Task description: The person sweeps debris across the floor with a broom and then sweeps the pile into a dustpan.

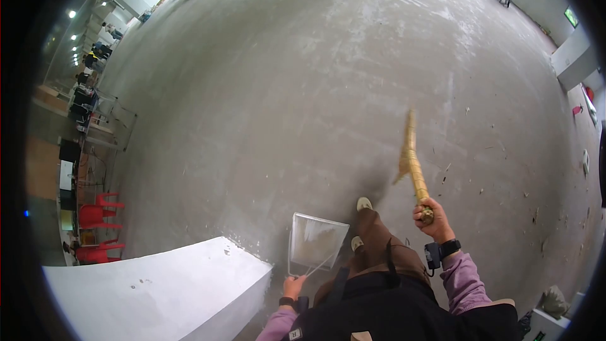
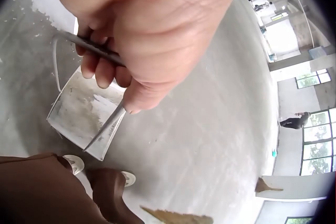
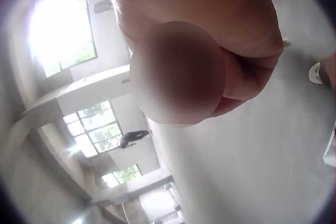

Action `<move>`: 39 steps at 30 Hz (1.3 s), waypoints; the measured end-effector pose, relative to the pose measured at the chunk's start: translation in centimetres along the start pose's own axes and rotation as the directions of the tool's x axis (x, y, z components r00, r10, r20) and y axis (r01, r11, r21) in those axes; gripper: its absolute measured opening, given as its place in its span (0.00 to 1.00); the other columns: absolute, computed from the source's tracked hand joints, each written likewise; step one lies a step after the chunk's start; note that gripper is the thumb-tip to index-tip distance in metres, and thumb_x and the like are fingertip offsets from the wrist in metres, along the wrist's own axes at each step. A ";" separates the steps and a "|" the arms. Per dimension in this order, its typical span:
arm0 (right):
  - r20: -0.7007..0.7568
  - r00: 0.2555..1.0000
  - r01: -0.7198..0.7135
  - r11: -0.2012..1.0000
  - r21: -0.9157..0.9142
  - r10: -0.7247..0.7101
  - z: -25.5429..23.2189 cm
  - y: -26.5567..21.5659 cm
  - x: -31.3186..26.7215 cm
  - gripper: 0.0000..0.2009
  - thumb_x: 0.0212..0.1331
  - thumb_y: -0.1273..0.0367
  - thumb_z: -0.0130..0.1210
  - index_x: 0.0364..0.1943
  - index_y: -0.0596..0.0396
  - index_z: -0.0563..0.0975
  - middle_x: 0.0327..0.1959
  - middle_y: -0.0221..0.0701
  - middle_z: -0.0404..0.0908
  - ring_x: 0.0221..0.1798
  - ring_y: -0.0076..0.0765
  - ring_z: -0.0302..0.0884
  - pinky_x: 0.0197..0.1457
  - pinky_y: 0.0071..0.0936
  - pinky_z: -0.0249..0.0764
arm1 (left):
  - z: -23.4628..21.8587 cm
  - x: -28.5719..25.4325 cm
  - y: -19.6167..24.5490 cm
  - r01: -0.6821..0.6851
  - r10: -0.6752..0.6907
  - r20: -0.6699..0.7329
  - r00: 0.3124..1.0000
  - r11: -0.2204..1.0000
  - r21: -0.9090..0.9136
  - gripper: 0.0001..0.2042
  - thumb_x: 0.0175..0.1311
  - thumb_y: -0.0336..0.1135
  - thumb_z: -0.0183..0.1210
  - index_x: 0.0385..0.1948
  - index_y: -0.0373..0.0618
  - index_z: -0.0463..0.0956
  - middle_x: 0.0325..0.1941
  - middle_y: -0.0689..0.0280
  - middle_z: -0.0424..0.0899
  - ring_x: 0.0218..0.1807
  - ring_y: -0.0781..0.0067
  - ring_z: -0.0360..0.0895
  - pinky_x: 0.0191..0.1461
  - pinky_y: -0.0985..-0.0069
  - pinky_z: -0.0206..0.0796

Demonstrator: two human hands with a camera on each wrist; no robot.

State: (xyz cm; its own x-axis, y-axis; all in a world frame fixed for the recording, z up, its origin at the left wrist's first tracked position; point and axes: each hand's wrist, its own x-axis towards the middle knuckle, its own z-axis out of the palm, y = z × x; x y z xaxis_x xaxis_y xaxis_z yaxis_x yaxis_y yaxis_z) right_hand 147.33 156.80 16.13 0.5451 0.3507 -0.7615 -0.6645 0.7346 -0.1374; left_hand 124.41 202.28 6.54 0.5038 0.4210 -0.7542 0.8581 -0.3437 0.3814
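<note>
Gripping a straw broom (image 1: pixel 413 161) and a dustpan (image 1: pixel 315 244)

From my end I see the right hand (image 1: pixel 434 220) curled round the broom's near end, the rest reaching over the floor (image 1: pixel 265 107). The left hand (image 1: pixel 293 287) wraps the dustpan's thin handle (image 2: pixel 90 47), the pan near the shoes (image 1: pixel 364 203) and white block (image 1: pixel 158 284).

We are holding our right hand (image 1: pixel 433 218) out in front, gripping with curled fingers, while our left hand (image 1: pixel 293 287) is gripping too, at our left side.
</note>
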 end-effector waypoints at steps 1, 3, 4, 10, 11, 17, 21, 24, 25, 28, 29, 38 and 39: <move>0.050 0.997 -0.050 0.998 -0.024 0.051 1.0 0.3 0.6 0.07 0.50 0.66 0.50 0.30 0.51 0.65 0.20 0.21 0.67 0.20 0.20 0.64 0.17 0.17 0.57 | 0.0 0.3 -0.2 -0.003 0.003 -0.011 1.000 1.000 -0.013 0.21 0.44 0.44 0.63 0.28 0.29 0.75 0.26 0.57 0.79 0.29 0.73 0.73 0.32 0.74 0.64; 0.123 0.980 -0.149 0.987 -0.053 0.155 3.8 1.1 2.9 0.07 0.51 0.66 0.50 0.30 0.51 0.66 0.20 0.22 0.67 0.20 0.20 0.64 0.18 0.17 0.58 | -0.2 1.1 0.0 0.008 -0.008 -0.024 1.000 1.000 -0.016 0.21 0.44 0.44 0.63 0.27 0.29 0.76 0.25 0.57 0.79 0.28 0.73 0.73 0.32 0.74 0.64; 0.160 0.965 -0.198 0.978 -0.071 0.207 5.5 1.5 4.4 0.07 0.52 0.66 0.50 0.30 0.52 0.66 0.20 0.22 0.66 0.21 0.19 0.64 0.18 0.17 0.58 | -0.7 1.2 0.8 0.021 -0.021 -0.026 0.999 1.000 -0.004 0.21 0.44 0.45 0.63 0.27 0.30 0.76 0.24 0.57 0.79 0.27 0.73 0.73 0.32 0.73 0.64; 0.145 0.897 -0.393 0.903 -0.177 0.418 15.6 4.8 15.6 0.08 0.53 0.67 0.50 0.32 0.52 0.65 0.21 0.25 0.68 0.22 0.22 0.66 0.19 0.16 0.60 | -2.3 2.6 2.8 0.069 -0.066 -0.087 0.994 0.997 0.030 0.20 0.43 0.45 0.63 0.23 0.30 0.76 0.21 0.59 0.78 0.24 0.74 0.72 0.31 0.73 0.63; 0.155 0.890 -0.400 0.897 -0.188 0.429 17.5 5.2 17.4 0.08 0.53 0.67 0.50 0.32 0.52 0.65 0.22 0.25 0.68 0.22 0.23 0.66 0.18 0.17 0.60 | -2.7 3.0 3.3 0.089 -0.085 -0.074 0.994 0.994 0.060 0.20 0.43 0.45 0.63 0.22 0.31 0.76 0.20 0.60 0.78 0.24 0.74 0.72 0.30 0.73 0.63; 0.285 0.765 -0.524 0.815 -0.248 0.578 26.1 6.3 27.6 0.07 0.51 0.69 0.50 0.25 0.53 0.65 0.19 0.26 0.69 0.18 0.22 0.66 0.12 0.15 0.54 | -4.8 4.5 7.8 0.133 -0.133 -0.068 0.989 0.991 -0.009 0.19 0.45 0.45 0.62 0.20 0.32 0.75 0.18 0.60 0.77 0.22 0.75 0.69 0.30 0.71 0.62; 0.173 0.793 -0.553 0.809 -0.200 0.584 26.1 4.4 32.7 0.07 0.50 0.67 0.51 0.27 0.54 0.67 0.20 0.24 0.70 0.20 0.19 0.68 0.13 0.14 0.51 | -5.1 6.5 8.7 0.170 -0.171 -0.095 0.981 0.985 -0.013 0.19 0.45 0.45 0.62 0.22 0.32 0.76 0.20 0.61 0.77 0.24 0.76 0.69 0.30 0.71 0.61; 0.259 0.773 -0.607 0.794 0.040 0.579 22.8 -0.2 33.9 0.07 0.51 0.67 0.51 0.28 0.54 0.66 0.20 0.24 0.69 0.19 0.18 0.67 0.13 0.14 0.50 | -5.6 7.9 10.1 0.179 -0.186 -0.111 0.976 0.982 -0.066 0.18 0.46 0.44 0.61 0.23 0.32 0.75 0.20 0.63 0.76 0.24 0.77 0.68 0.30 0.73 0.61; 0.269 0.783 -0.603 0.790 0.107 0.561 21.5 -2.2 33.2 0.08 0.51 0.66 0.50 0.28 0.54 0.66 0.20 0.23 0.68 0.18 0.17 0.65 0.13 0.14 0.50 | -5.7 8.4 10.7 0.182 -0.192 -0.110 0.975 0.979 -0.094 0.18 0.47 0.44 0.60 0.23 0.32 0.75 0.20 0.65 0.76 0.25 0.77 0.68 0.30 0.74 0.60; 0.284 0.843 -0.533 0.778 0.333 0.456 16.6 -7.5 29.5 0.10 0.51 0.65 0.50 0.31 0.54 0.65 0.20 0.21 0.64 0.17 0.16 0.62 0.13 0.14 0.49 | -7.1 9.4 14.4 0.208 -0.218 -0.075 0.973 0.971 -0.121 0.16 0.47 0.42 0.60 0.22 0.34 0.74 0.20 0.67 0.75 0.24 0.77 0.67 0.29 0.76 0.60; 0.285 0.870 -0.486 0.800 0.352 0.403 15.4 -9.0 27.8 0.10 0.51 0.65 0.50 0.32 0.55 0.65 0.20 0.20 0.64 0.17 0.15 0.63 0.13 0.14 0.49 | -7.5 9.9 15.1 0.199 -0.210 -0.068 0.975 0.970 -0.141 0.15 0.47 0.41 0.60 0.22 0.35 0.74 0.20 0.67 0.75 0.24 0.77 0.67 0.29 0.77 0.60; 0.078 0.997 -0.024 0.861 0.507 -0.018 6.0 -18.8 15.2 0.17 0.53 0.63 0.49 0.38 0.63 0.63 0.21 0.21 0.69 0.18 0.17 0.67 0.13 0.14 0.52 | -10.1 13.4 19.4 0.136 -0.152 -0.050 0.987 0.961 -0.239 0.13 0.48 0.40 0.61 0.22 0.38 0.75 0.22 0.66 0.76 0.24 0.78 0.68 0.29 0.79 0.60; 0.058 0.997 0.019 0.870 0.493 -0.054 5.7 -19.4 14.8 0.17 0.53 0.62 0.49 0.38 0.63 0.63 0.21 0.22 0.69 0.18 0.17 0.68 0.13 0.14 0.52 | -10.1 14.3 18.2 0.124 -0.137 -0.036 0.990 0.959 -0.253 0.12 0.49 0.39 0.61 0.23 0.37 0.75 0.23 0.66 0.77 0.25 0.78 0.69 0.30 0.79 0.61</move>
State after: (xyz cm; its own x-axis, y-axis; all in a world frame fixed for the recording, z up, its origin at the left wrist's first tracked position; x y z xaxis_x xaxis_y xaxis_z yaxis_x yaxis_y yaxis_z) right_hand 171.16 151.05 11.17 0.6092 0.3435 -0.7148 -0.3157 0.9319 0.1787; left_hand 148.27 210.53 8.07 0.3845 0.4940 -0.7798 0.9107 -0.0649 0.4079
